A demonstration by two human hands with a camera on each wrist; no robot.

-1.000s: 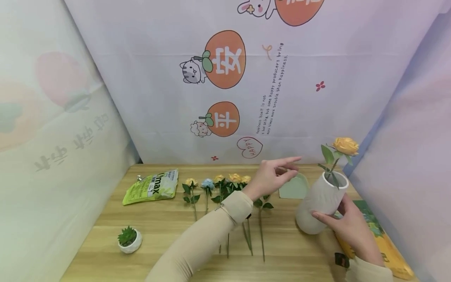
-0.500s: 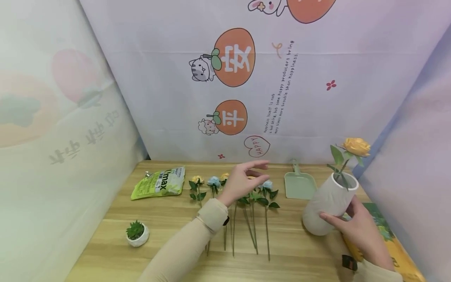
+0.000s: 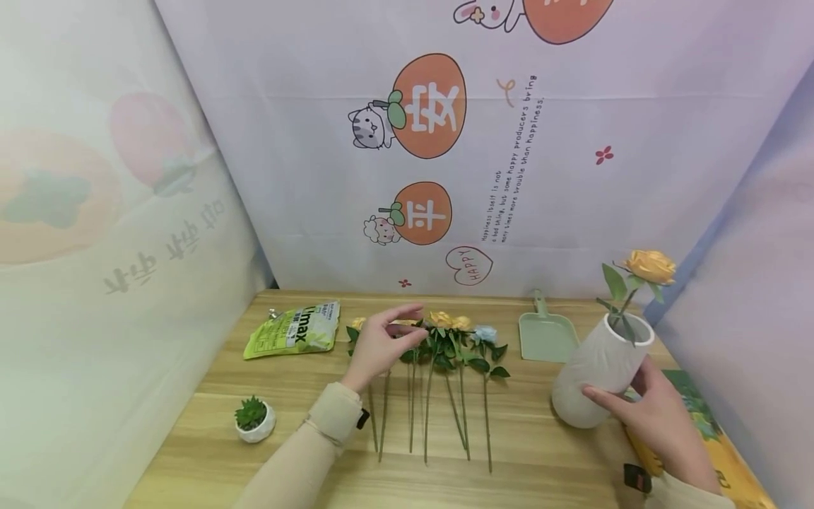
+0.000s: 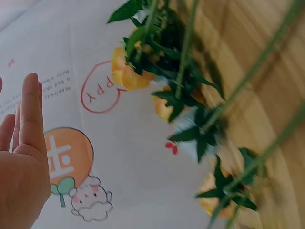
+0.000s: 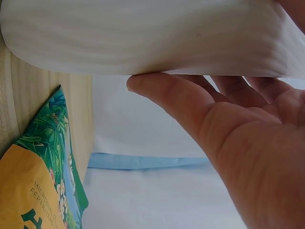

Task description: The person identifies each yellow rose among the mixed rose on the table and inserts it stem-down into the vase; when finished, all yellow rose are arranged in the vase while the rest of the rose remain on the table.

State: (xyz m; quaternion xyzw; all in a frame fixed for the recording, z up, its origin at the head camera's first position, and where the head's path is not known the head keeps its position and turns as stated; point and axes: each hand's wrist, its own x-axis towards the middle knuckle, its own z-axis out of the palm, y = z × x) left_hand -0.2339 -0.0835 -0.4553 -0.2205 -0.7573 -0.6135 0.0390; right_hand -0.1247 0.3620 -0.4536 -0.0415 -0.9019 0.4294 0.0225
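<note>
My right hand [image 3: 664, 420] grips the white vase [image 3: 600, 375] low on its side, thumb in front. The vase leans to the right, and one yellow rose [image 3: 651, 266] with green leaves stands in its mouth. In the right wrist view the thumb [image 5: 176, 98] presses along the vase's wall. Over the left part of a row of roses hovers my left hand [image 3: 376, 350], loosely bent and holding nothing. Among them are yellow roses [image 3: 440, 319] and a blue rose [image 3: 485, 334], stems pointing to the table's front. The left wrist view shows blooms [image 4: 131, 71] beside that hand.
At the back left lies a green-and-white pouch [image 3: 294, 331]. A potted succulent [image 3: 253, 418] stands nearer the front. A light green dustpan [image 3: 548, 338] lies behind the vase. An orange fertilizer bag [image 5: 24, 186] lies by the right wall.
My left hand has moved left, from near the dustpan to above the left-hand roses. The right hand keeps its hold on the tilted vase. The head view has shifted slightly.
</note>
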